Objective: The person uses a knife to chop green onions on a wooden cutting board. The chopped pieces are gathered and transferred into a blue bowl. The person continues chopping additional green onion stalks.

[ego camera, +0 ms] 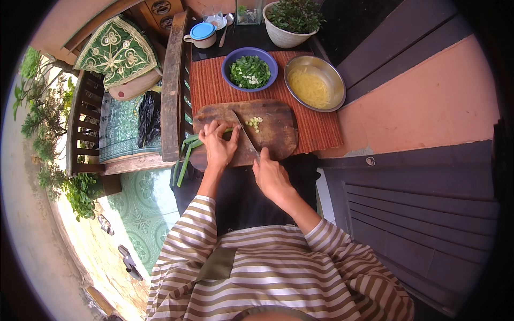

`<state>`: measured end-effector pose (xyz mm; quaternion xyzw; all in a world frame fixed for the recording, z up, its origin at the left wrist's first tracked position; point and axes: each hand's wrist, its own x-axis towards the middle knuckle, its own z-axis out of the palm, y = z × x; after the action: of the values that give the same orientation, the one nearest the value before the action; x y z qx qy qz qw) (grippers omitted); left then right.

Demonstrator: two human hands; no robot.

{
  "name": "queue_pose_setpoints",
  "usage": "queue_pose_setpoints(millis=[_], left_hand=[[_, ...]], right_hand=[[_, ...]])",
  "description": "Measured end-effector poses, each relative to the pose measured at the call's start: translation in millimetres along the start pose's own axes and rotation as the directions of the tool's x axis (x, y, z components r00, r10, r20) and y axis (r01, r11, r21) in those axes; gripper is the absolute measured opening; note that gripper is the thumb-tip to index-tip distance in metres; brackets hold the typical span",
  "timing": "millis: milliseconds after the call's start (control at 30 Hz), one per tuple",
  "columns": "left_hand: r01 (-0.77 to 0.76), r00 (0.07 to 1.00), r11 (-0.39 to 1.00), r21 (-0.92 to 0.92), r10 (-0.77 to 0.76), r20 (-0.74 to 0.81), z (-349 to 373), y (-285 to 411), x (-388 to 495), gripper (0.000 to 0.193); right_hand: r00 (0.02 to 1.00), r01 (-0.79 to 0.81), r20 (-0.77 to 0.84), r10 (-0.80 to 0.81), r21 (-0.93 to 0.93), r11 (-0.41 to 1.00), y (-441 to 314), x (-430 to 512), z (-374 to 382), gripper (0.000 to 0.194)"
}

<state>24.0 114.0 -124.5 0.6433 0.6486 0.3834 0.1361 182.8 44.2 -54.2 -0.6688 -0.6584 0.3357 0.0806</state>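
My left hand [219,143] presses a bunch of green onions [193,143] onto the wooden cutting board [277,116], their long green leaves hanging past the board's left edge. In my right hand [273,176] is the handle of a kitchen knife [245,132]; its blade lies slantwise over the board, just right of my left fingertips. Several pale cut slices [254,122] lie right of the blade. Beyond the board, a blue-purple bowl [225,74] holds chopped greens [249,71] with pale slices on top. Right of it, a steel bowl [340,86] holds yellow shreds [309,87].
An orange-red woven mat [204,86] lies under the board and bowls. Behind stand a lidded mug [202,35], a spoon [226,30], a glass container [249,12] and a potted plant [293,24]. A wooden bench armrest [173,92] borders the left side.
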Motion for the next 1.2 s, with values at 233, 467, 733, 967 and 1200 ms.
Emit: queue_pose_setpoints(millis=[233, 467, 733, 967, 1200], left_hand=[[-0.003, 1.000, 1.000, -0.021, 0.003, -0.004, -3.6, -7.3, -2.1, 0.015], [-0.026, 1.000, 0.999, -0.034, 0.026, -0.013, -12.0, 2.0, -7.3, 0.015], [-0.040, 0.999, 0.998, -0.040, 0.040, -0.004, -23.3, 29.7, -13.6, 0.013], [-0.021, 1.000, 0.999, -0.040, 0.020, -0.008, -23.7, 35.8, -13.8, 0.013], [-0.023, 1.000, 0.999, -0.038, 0.023, -0.014, -16.6, 31.3, -6.9, 0.014]], right_hand=[[0.994, -0.088, 0.066, 0.089, -0.020, 0.996, 1.1, -33.8, 1.5, 0.027], [0.988, -0.120, 0.100, 0.118, 0.009, 0.993, 8.0, -60.4, -6.6, 0.031], [0.999, -0.037, 0.029, 0.035, 0.068, 0.997, 8.0, -57.0, -27.2, 0.031], [0.999, -0.025, 0.045, 0.021, 0.075, 0.997, 3.5, -73.5, -40.3, 0.032], [0.999, -0.042, 0.025, 0.042, 0.029, 0.999, 1.4, -68.8, -36.0, 0.030]])
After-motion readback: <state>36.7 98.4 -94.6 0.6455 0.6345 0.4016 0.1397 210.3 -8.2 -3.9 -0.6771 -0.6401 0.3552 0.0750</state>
